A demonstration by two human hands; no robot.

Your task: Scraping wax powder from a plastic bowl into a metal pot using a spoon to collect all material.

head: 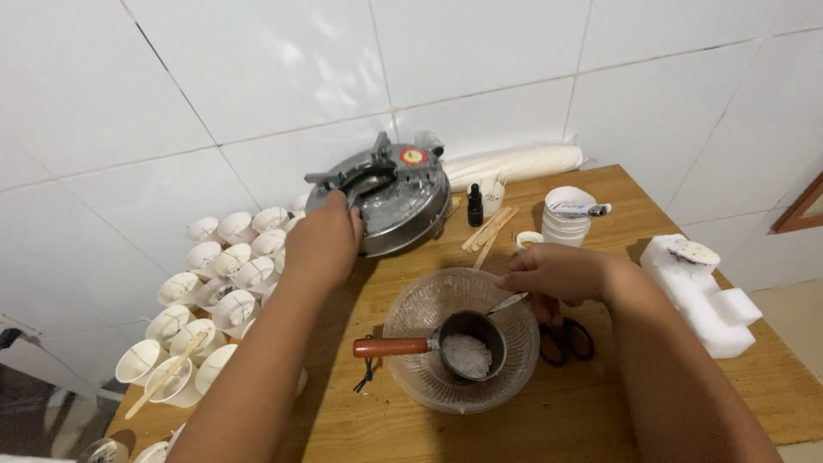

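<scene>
A: Far left, at nine o'clock on the wooden table (591,403): a cluster of small white paper cups (225,287), some with wicks, one with a flat wooden stick (167,375) lying across it.

B: Left hand (324,240)?

A: Reaches to eleven o'clock, fingers curled over the rim of the round grey metal pot lid (396,199) that leans against the white tiled wall (257,77). Looks a firm hold; the grip should stay on the rim so the lid does not slide off the wall.

B: Centre?

A: Clear textured glass bowl (411,373) at six o'clock. Inside it sits a small dark metal pan with a wooden handle (465,343), white flakes in the bottom.

B: Right hand (557,274)?

A: Fingers pinched shut on a thin metal utensil (509,302), its tip at the pan's rim. Best kept low over the pan so flakes fall inside, not onto the table.

B: Further right?

A: Stack of white tubs (567,219) at one o'clock, small dark dropper bottle (475,206) beside the lid, white wax block (703,291) at three o'clock.
</scene>
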